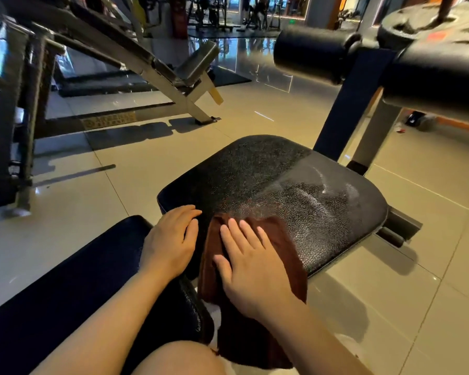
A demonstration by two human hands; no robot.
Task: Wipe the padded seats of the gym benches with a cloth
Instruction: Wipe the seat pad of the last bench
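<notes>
Cloth (257, 255) and seat pad (276, 182) set the geometry we care about: the brown cloth lies at the pad's near edge, its long axis running near to far, with its near end drooping off the pad toward the floor. Our right hand (251, 262) lies flat on top of it, fingers straight and slightly spread, pressing down and not pinching; the fingertips point far and a little left. Our left hand (171, 240) rests just beside the cloth on the left, fingers loosely extended over the pad's near left corner, holding nothing.

From the right hand, the unwiped stretch lies far and to the left, where the pad looks dull, while the far right part shows a wet sheen with streaks. The pad's long axis runs from near left to far right, toward the roller pads (328, 50). We judge the next stroke should push the cloth away along that dull side, the right hand being the one on it.
</notes>
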